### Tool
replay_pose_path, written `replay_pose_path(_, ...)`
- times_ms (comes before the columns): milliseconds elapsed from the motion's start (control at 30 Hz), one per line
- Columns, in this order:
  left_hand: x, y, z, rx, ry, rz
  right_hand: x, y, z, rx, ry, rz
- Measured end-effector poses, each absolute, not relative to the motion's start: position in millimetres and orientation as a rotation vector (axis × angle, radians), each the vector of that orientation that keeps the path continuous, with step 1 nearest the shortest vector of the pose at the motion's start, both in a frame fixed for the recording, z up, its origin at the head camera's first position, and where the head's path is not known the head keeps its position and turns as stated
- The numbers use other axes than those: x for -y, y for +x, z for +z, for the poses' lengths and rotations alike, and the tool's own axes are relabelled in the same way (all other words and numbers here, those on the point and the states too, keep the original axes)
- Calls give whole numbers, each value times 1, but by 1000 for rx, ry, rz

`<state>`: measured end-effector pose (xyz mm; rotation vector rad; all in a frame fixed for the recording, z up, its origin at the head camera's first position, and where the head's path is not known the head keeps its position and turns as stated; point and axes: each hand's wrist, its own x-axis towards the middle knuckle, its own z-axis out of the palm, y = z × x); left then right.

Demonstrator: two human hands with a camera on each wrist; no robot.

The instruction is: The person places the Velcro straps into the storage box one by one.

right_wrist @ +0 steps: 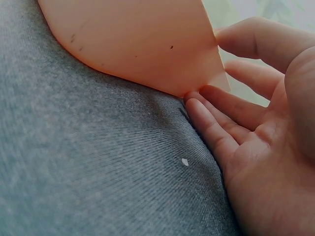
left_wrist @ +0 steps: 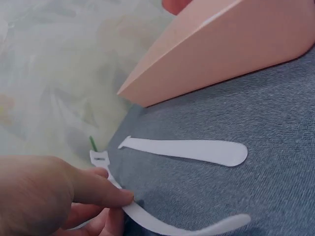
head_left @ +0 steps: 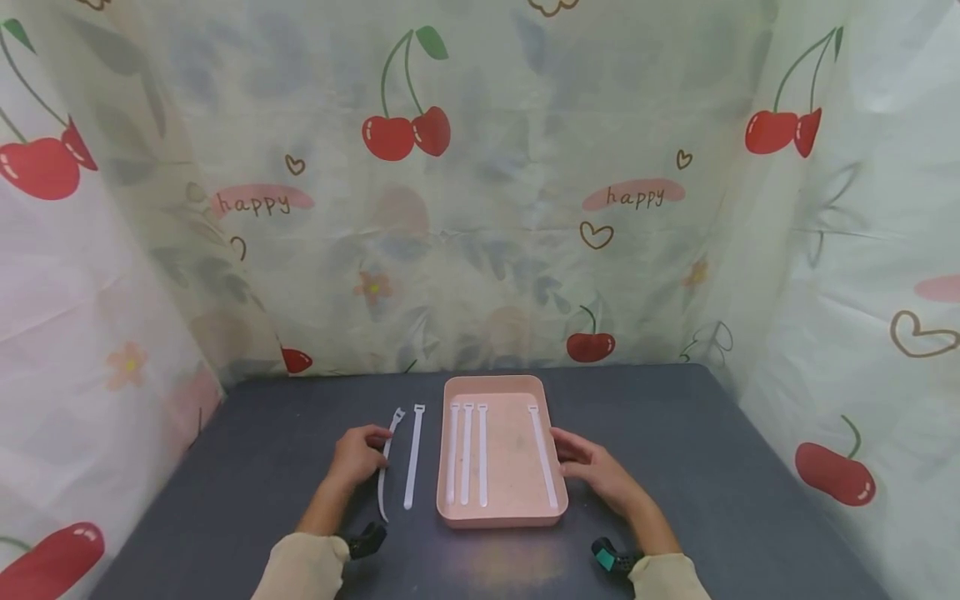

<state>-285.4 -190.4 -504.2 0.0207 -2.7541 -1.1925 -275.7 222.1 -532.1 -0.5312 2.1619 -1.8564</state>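
Observation:
My left hand (head_left: 358, 454) pinches a white cable strap (left_wrist: 142, 216) between thumb and fingers. The strap has a slotted head and a bent, curving tail, and its head end points away from me. Just right of it, a second white cable strap (head_left: 413, 462) lies flat on the table. Further right stands a shallow pink tray (head_left: 513, 467). Inside it, three straps (head_left: 467, 454) lie side by side at the left, and another strap (head_left: 543, 458) lies along the right wall. My right hand (head_left: 596, 467) touches the tray's right side with loosely extended fingers.
A dark grey cloth-like surface covers the table (head_left: 660, 433). Patterned curtains (head_left: 495, 183) with cherries and hearts close in the back and both sides. A small white speck (right_wrist: 184, 162) sits on the surface near the right hand.

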Motion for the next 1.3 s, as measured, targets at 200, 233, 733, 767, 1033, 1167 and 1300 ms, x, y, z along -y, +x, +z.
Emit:
replay_pose_path(200, 193, -284, -502, 2714, 51, -1379, -223, -276, -532, -2176, -534, -1849)
replay_pose_path(233, 193, -284, -502, 2704, 61, -1414, -223, -276, -532, -2181, -531, -1847)
replay_pose_path(733, 176, -288, -483, 2554, 82, -1785, -224, -276, -533, -2180, -535, -1842)
replay_pose_path(767, 174, -289, -481, 2548, 79, -1796, -224, -276, -533, -2180, -533, -1841)
replay_pose_path(1033, 152, -289, -468, 2555, 23, -1776, -223, -276, -533, -2183, -520, -1845)
replay_pose_path(1167, 139, -290, -463, 2539, -45, -1752, -223, -277, -533, -2179, -526, -1845)
replay_pose_path(1300, 125, -291, -459, 2558, -130, -1688, -222, -277, -532, -2176, -530, -1843)
